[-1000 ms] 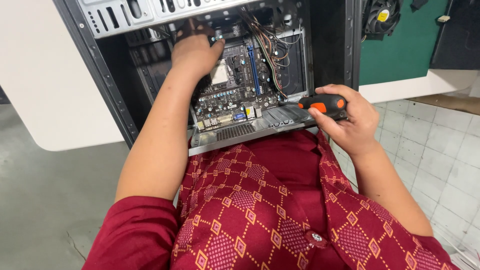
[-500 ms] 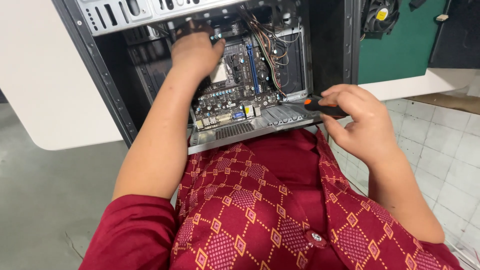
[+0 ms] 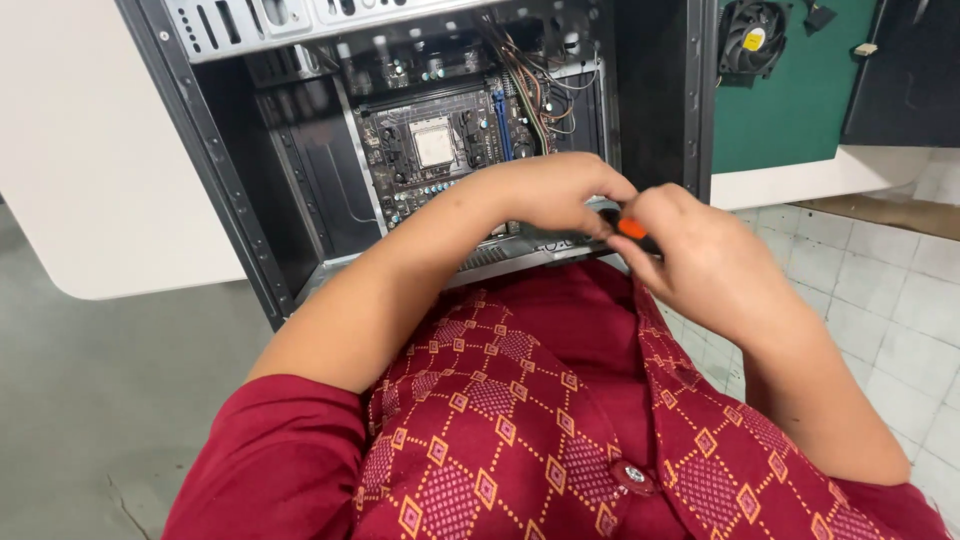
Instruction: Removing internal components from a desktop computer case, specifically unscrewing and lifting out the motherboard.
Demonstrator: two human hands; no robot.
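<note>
Left hand (image 3: 555, 190) now hides screwdriver (image 3: 630, 228).

A computer repair workshop: an opened computer case (image 3: 420, 150) on a white table (image 3: 90, 180), a loose cooling fan (image 3: 752, 38) nearby.

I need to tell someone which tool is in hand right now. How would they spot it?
Start at the open black computer case lying on the white table. At its near edge, the left hand and right hand meet. Between them sits the screwdriver, mostly hidden: its bright orange and black handle is the only orange thing there.
</note>
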